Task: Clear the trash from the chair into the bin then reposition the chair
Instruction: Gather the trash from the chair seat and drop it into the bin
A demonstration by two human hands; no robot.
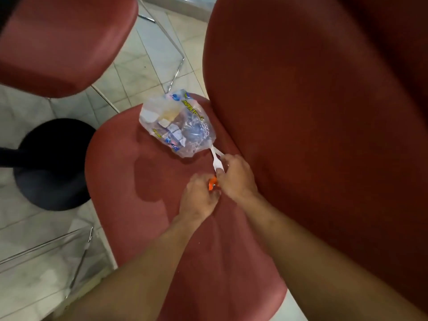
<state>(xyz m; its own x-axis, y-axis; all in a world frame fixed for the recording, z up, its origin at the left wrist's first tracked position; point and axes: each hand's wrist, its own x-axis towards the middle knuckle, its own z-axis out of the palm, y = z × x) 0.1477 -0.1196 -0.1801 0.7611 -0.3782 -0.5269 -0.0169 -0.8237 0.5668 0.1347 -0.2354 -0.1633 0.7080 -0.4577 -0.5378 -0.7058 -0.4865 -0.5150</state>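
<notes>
1. The left hand [200, 193] is pinching an orange wrapper [212, 181] on the chair seat [143, 181].
2. The right hand [236, 177] is grasping white plastic cutlery [216, 156].
3. The plastic bag [178, 123] lies near the backrest; it is probably light, soft and slippery, so bunch it.

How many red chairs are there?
2. One red padded chair is right under the hands, with the clear plastic bag and other trash on its seat. The other red padded chair is top left. More may be out of view.
</notes>
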